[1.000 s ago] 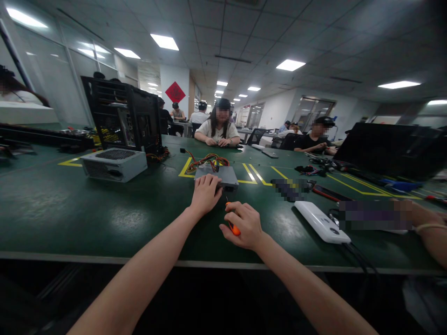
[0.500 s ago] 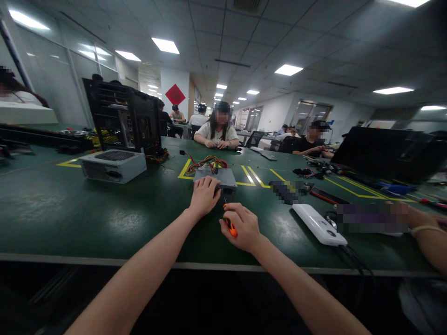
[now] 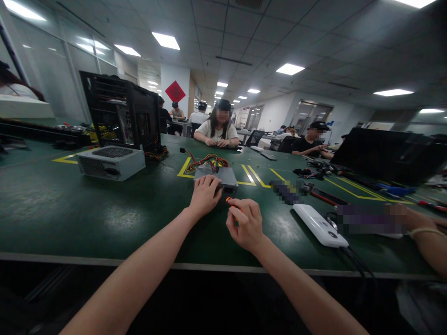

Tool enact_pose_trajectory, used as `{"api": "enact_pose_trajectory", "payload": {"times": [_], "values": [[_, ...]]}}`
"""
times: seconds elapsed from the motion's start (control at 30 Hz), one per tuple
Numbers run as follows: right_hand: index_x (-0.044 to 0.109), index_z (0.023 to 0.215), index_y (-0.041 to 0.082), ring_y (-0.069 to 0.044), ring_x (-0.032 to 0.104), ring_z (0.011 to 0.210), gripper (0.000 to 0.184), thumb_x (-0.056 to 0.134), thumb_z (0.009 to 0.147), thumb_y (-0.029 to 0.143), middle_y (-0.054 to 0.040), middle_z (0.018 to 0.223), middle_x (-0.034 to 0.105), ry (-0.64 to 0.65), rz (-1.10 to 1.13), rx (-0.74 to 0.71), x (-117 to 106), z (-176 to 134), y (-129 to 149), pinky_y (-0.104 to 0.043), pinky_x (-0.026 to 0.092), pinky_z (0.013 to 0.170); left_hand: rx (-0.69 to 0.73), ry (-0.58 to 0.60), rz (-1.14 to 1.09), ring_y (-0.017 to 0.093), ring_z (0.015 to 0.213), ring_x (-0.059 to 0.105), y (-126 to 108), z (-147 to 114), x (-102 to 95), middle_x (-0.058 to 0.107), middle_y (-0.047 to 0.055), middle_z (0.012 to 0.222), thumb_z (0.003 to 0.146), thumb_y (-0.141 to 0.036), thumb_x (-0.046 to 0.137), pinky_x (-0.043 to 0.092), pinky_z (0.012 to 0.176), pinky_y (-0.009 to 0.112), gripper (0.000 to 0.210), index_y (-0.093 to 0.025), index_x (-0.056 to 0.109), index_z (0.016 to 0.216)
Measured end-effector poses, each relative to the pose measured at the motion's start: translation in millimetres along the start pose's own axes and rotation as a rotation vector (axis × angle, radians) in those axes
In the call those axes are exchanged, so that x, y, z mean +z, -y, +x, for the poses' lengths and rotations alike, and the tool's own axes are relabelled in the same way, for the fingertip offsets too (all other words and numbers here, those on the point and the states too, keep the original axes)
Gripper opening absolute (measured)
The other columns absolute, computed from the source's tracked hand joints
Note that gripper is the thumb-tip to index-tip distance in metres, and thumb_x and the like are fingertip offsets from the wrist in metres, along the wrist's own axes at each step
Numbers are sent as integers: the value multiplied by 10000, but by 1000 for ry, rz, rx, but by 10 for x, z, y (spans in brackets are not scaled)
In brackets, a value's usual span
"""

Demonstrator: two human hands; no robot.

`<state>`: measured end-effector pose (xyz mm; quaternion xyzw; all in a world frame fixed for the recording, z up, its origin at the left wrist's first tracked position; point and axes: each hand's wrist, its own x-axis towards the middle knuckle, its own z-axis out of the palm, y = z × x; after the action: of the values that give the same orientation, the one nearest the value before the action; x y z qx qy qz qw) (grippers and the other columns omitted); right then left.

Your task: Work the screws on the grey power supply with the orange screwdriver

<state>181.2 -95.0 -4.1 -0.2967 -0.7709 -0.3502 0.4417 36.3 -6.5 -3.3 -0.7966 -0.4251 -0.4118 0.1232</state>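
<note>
Head view: left hand (image 3: 205, 195) rests on the near edge of the grey metal box (image 3: 228, 176), clamping cannot be determined; right hand (image 3: 246, 224) grasps an orange tool (image 3: 228, 199) nearby

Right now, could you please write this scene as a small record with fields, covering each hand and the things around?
Left hand: the left hand lies on the near edge of a grey metal box; how firmly is unclear
Right hand: the right hand holds an orange tool, mostly hidden by the fingers
Behind the box: multicoloured cables
Left side: a larger metal box with a grille, in front of a black computer case
Right side: a white device
Across the table: a seated person
</note>
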Motion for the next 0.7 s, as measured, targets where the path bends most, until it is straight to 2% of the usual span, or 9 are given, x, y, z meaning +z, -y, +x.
{"api": "enact_pose_trajectory", "payload": {"times": [0.1, 0.2, 0.3, 0.43, 0.53, 0.7], "values": [[449, 1004, 265, -191, 515, 918, 325, 556, 750, 92, -67, 1028, 516, 21, 10, -31, -6, -1, -4, -352, 485, 736, 49, 9, -21, 243, 1109, 440, -9, -21, -32, 479, 70, 1248, 814, -235, 507, 321, 927, 411, 398, -282, 508, 1209], [456, 1033, 262, -184, 516, 959, 357, 514, 751, 50, -76, 1048, 492, 10, 48, -35, 5, -11, -10, -316, 509, 713, 138, 60, -38, 239, 1173, 414, -14, -40, -72, 449, 51, 1313, 802, -192, 519, 277, 972, 436, 372, -322, 567, 1148], [435, 1060, 246, -190, 519, 1009, 384, 506, 743, 42, -98, 1097, 489, 0, 113, 14, 20, -23, -24, -312, 527, 711, 196, 112, -55, 229, 1192, 414, -3, -49, -96, 492, 44, 1286, 830, -232, 513, 236, 998, 463, 280, -327, 614, 1073], [452, 1000, 262, -176, 540, 943, 304, 554, 764, 99, -73, 1048, 504, 5, 95, 48, 24, -20, -40, -311, 525, 705, 215, 122, -65, 207, 1177, 441, 32, -36, -79, 533, 25, 1260, 873, -273, 471, 229, 997, 467, 235, -333, 619, 1046], [443, 1035, 250, -180, 547, 945, 331, 537, 769, 76, -83, 1047, 511, 24, 110, 40, 17, -7, -41, -310, 529, 705, 242, 99, -48, 189, 1165, 458, 57, -5, -45, 555, 10, 1239, 876, -235, 466, 256, 989, 433, 208, -301, 629, 987], [390, 1126, 240, -202, 552, 996, 421, 534, 768, 71, -96, 1065, 525, -24, 231, 191, 15, 24, -51, -390, 537, 777, 300, 83, -11, 186, 1113, 493, 64, 58, -27, 576, 16, 1198, 868, -221, 477, 335, 918, 365, 178, -264, 623, 959]]}}
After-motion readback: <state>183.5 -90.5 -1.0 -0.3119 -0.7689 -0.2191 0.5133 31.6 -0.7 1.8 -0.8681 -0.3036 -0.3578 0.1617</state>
